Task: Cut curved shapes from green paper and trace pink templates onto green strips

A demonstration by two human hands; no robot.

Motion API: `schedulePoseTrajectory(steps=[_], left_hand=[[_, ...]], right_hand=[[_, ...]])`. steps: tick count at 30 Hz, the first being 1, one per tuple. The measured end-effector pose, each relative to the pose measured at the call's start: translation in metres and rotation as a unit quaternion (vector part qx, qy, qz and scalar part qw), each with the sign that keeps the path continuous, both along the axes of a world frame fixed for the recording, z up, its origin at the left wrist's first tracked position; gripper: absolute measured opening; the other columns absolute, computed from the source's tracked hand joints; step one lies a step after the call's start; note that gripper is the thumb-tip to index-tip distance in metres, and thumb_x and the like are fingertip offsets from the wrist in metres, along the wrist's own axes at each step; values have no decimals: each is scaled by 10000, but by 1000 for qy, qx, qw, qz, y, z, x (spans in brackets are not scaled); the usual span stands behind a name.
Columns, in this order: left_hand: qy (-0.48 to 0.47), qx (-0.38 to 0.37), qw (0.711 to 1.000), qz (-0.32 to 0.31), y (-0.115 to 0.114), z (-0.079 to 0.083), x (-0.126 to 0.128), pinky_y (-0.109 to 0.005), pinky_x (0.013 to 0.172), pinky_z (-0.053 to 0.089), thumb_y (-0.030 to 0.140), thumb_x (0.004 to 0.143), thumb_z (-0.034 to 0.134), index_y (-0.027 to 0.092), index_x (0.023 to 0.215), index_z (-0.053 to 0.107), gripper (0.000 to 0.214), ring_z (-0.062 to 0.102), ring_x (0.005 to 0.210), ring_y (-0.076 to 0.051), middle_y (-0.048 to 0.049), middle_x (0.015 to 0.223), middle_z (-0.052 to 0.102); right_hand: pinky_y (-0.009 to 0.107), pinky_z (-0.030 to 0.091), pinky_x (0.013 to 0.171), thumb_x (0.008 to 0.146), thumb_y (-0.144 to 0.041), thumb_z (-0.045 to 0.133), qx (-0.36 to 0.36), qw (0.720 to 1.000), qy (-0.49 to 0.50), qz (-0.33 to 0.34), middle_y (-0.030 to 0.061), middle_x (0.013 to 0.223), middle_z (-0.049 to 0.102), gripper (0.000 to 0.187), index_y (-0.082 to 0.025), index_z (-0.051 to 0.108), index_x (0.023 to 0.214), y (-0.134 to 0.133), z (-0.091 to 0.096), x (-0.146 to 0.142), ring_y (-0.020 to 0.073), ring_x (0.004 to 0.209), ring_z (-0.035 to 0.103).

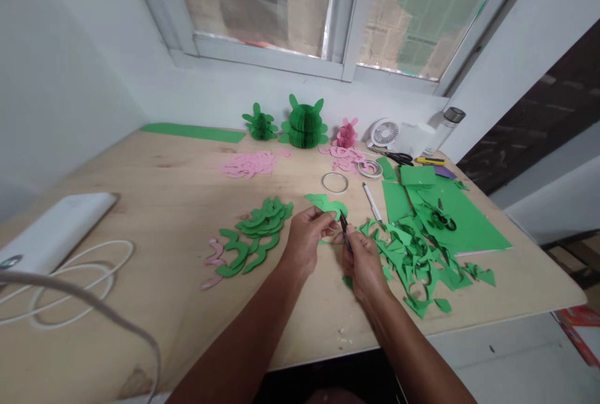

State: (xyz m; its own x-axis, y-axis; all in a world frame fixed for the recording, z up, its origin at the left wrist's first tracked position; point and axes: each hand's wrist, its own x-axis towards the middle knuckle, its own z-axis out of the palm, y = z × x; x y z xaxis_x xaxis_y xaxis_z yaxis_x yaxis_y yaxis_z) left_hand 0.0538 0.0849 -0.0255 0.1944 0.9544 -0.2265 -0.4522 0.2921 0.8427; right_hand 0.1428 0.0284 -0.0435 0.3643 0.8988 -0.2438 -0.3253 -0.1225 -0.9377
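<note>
Holding a piece of green paper [325, 202] over the middle of the wooden table [164, 216], the left hand [304, 235] has it pinched between thumb and fingers. The right hand [363, 260] is wrapped around a pair of dark scissors [345, 230], blades right up at the paper's edge; can't really tell how far apart they are.

Just left of the hands there's a heap of curvy green cutouts [255, 235], with a few pink strips [214, 260] beside it. Right side is a mess of green offcuts [412, 254], partly lying on some big green sheets [473, 216]. A white pen [372, 202] and a thin ring [334, 192] lie just past the hands.

Further back, two green honeycomb paper figures [304, 126] and a smaller pink one [347, 135] stand by the wall, next to a white fan [384, 134]. Way over left: a white device [59, 229] near a looped white cable [111, 279].
</note>
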Motion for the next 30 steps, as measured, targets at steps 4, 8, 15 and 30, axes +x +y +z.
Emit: schedulePoseTrajectory(steps=[4, 8, 15, 30], left_hand=[[17, 11, 1000, 15, 2, 0, -1, -227, 563, 404, 234, 555, 724, 163, 547, 560, 178, 561, 530, -106, 17, 532, 593], [8, 15, 1000, 21, 2, 0, -1, -226, 548, 396, 225, 551, 723, 167, 546, 555, 178, 532, 509, -100, 27, 516, 568], [25, 34, 999, 12, 3, 0, -1, -217, 522, 374, 244, 573, 725, 159, 551, 566, 181, 494, 485, -84, 20, 516, 575], [51, 33, 998, 15, 6, -2, -4, -219, 520, 383, 296, 565, 718, 145, 576, 591, 198, 489, 482, -84, 10, 526, 582]], right_hand=[[218, 67, 339, 641, -650, 675, -2, 1000, -12, 1, -128, 366, 268, 482, -179, 570, 648, 1, -4, 2, 46, 328, 148], [218, 65, 344, 644, -663, 672, -6, 1000, -15, 6, -124, 364, 282, 496, -177, 574, 660, 1, -7, 3, 47, 336, 143], [218, 53, 353, 656, -665, 663, 1, 1000, -13, 10, -129, 368, 250, 501, -169, 590, 673, 1, -5, 2, 48, 348, 126], [219, 59, 353, 673, -643, 665, -4, 1000, -22, 13, -124, 374, 275, 480, -177, 559, 629, 2, -10, 3, 46, 354, 130]])
